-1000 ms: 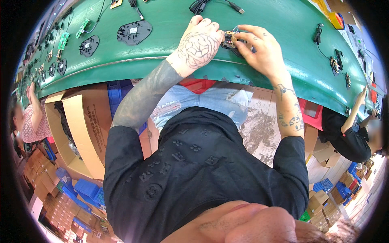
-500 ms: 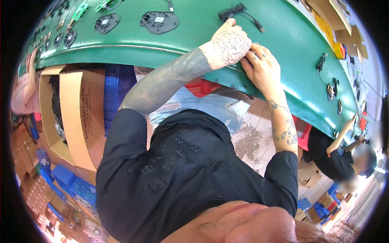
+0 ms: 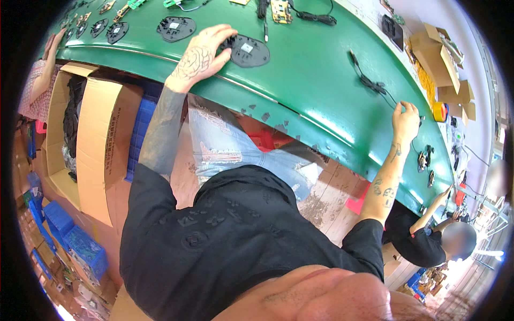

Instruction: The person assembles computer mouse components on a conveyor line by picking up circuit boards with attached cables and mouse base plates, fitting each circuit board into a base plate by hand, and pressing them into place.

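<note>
My left hand point(image 3: 199, 59) reaches onto the green work surface, its fingers and thumb around the left end of a flat, rounded black plastic base plate point(image 3: 251, 52). That plate has a small white label and lies close to the table's near edge. Farther right, my right hand point(image 3: 406, 123) is closed at the end of a thin black cable point(image 3: 369, 83). The cable's bundled part rests on the table and its plug points away from me. A small dark part shows just beyond the right fingers; the grip itself is partly hidden.
More black base plates point(image 3: 175, 28) lie along the left. A coiled black cable point(image 3: 316, 19) and a yellowish circuit board point(image 3: 281, 12) sit at the far side. Small dark assemblies point(image 3: 425, 156) are at right. An open carton point(image 3: 93, 144) stands below the table. Co-workers sit at both ends.
My hands were together near the table's edge and have separated. The left has moved left onto the base plate; the right has moved right to the cable. The view has shifted.
</note>
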`<state>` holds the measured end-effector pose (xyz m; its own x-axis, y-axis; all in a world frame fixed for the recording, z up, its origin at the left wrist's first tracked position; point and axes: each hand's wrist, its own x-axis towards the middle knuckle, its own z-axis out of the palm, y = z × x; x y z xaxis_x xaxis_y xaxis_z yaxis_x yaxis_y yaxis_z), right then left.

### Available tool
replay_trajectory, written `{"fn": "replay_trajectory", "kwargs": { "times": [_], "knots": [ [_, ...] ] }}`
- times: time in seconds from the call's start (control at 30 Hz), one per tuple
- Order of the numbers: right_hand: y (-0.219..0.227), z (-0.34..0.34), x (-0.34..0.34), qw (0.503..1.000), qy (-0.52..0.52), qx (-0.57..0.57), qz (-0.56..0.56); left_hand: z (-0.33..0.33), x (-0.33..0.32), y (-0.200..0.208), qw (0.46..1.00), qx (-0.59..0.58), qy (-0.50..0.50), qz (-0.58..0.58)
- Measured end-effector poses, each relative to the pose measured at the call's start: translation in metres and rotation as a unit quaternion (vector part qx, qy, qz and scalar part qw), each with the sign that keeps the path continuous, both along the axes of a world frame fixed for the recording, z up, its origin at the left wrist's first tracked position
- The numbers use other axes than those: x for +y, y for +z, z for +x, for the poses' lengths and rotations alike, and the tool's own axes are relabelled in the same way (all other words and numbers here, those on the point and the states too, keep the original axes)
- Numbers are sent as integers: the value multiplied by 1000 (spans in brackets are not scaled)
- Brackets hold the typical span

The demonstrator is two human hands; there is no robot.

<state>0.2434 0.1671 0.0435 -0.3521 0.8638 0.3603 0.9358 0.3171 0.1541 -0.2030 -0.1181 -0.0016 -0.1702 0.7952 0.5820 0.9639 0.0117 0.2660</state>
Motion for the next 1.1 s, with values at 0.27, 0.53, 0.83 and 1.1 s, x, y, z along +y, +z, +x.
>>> {"fn": "replay_trajectory", "kwargs": {
  "times": [0.27, 0.53, 0.83, 1.1],
  "knots": [
    [-10, -242, -56, 877, 396, 216, -167, 79, 17, 7, 993, -55, -85, -68],
    [-25, -292, -40, 894, 357, 144, -231, 122, 46, 6, 990, -56, -116, -60],
    [1, -154, -39, 783, 212, 439, -387, 61, 59, 8, 996, 23, 16, -87],
    [-8, -124, -58, 431, 155, 659, -597, 121, 110, 73, 957, -98, -263, 77]
  ]
}}
